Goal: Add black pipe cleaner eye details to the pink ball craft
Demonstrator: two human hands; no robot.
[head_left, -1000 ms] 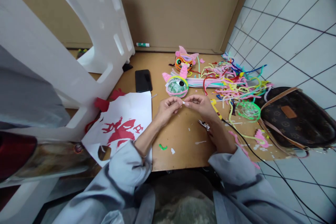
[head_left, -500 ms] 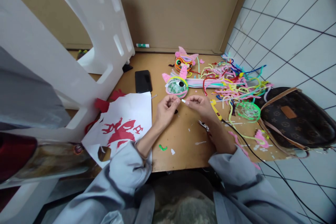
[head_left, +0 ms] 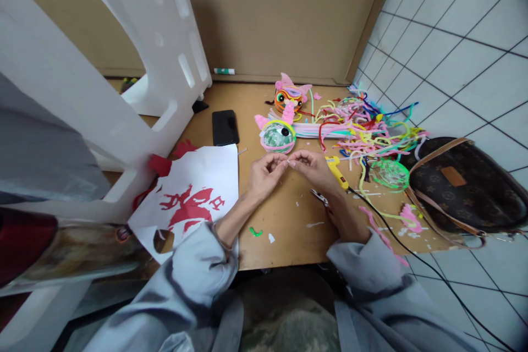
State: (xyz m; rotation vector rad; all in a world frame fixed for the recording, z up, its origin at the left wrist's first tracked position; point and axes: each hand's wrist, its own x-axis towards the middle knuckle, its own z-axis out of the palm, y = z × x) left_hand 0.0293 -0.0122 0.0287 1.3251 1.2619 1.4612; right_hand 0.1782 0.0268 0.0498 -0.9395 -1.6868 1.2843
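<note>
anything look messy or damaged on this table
Yes: the white paper has a hole near its bottom edge, so it looks cut or torn. Colourful fuzzy stems lie tangled near the brown bag, and a white scrap lies loose.

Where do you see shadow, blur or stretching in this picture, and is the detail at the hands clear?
Head view: soft shadow on the board beside the white frame; head view: grey cloth at far left looks blurred, bag at right perhaps stretched; head view: the white bit between left hand and right hand is too small to make out clearly.
</note>
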